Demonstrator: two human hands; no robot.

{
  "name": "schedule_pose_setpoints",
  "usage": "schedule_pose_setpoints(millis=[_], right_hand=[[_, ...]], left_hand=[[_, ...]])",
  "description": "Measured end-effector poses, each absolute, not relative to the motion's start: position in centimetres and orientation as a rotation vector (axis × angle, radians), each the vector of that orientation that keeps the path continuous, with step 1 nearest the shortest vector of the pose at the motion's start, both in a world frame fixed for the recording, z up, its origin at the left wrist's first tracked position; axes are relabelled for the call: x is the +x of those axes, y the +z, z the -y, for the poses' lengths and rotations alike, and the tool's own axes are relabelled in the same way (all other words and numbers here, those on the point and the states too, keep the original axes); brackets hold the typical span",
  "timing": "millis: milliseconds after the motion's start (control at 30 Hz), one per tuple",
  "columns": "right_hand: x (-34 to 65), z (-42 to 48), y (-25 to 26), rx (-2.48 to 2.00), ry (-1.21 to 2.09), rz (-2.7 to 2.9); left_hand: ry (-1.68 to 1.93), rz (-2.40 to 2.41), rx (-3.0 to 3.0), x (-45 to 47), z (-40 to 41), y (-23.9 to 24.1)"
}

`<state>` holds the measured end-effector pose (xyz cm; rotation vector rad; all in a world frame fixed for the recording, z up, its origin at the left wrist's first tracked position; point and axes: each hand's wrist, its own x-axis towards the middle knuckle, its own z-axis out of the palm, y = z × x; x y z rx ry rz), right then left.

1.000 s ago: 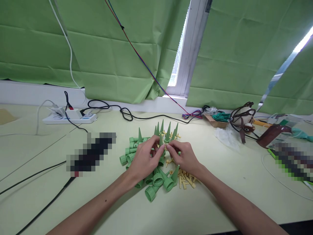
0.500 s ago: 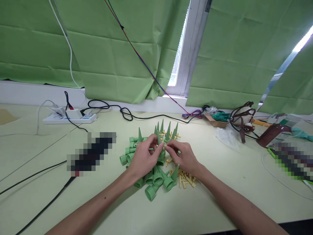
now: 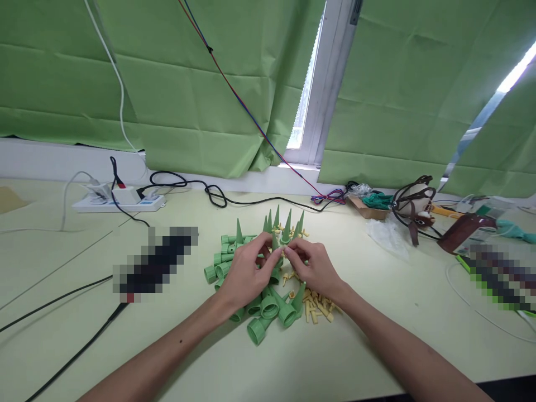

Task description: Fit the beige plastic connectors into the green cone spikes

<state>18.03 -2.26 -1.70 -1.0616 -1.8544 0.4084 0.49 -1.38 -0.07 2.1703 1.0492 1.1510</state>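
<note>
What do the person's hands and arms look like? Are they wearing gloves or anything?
No gloves! The left hand and right hand are bare. No sleeves, watch or bracelet show on either forearm. The left forearm has one small round spot.

On the pale surface [image 3: 389,285], the left grip [image 3: 245,273] holds a green spike [image 3: 275,242] point up, and the right grip [image 3: 313,266] pinches close beside it; what sits between its fingertips is too small to tell. With their meeting point as dial centre, more green spikes [image 3: 287,224] stand at twelve o'clock, hollow green fittings [image 3: 268,306] lie from six round to nine, and yellow parts [image 3: 320,307] heap between four and five. Farther out are a white power strip [image 3: 119,207] between nine and ten, a cardboard box [image 3: 371,211] at two, and a maroon container [image 3: 462,234] at three.
</note>
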Motion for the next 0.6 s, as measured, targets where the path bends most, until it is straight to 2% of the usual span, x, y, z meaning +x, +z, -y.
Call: schedule_pose_setpoints(millis=[233,467,600], right_hand=[[18.07,2.37,-1.68,-1.008,0.342,1.944],[17.92,2.09,-1.79,-1.077,0.480,1.836],[17.94,1.99,-1.83,-1.088,0.530,1.788]], left_hand=[[1.065,-1.059,1.967,0.43,1.01,-0.23],[1.197,-1.001,2.335,0.37,1.23,-0.58],[1.184,-0.968,2.351,0.30,1.29,-0.51]])
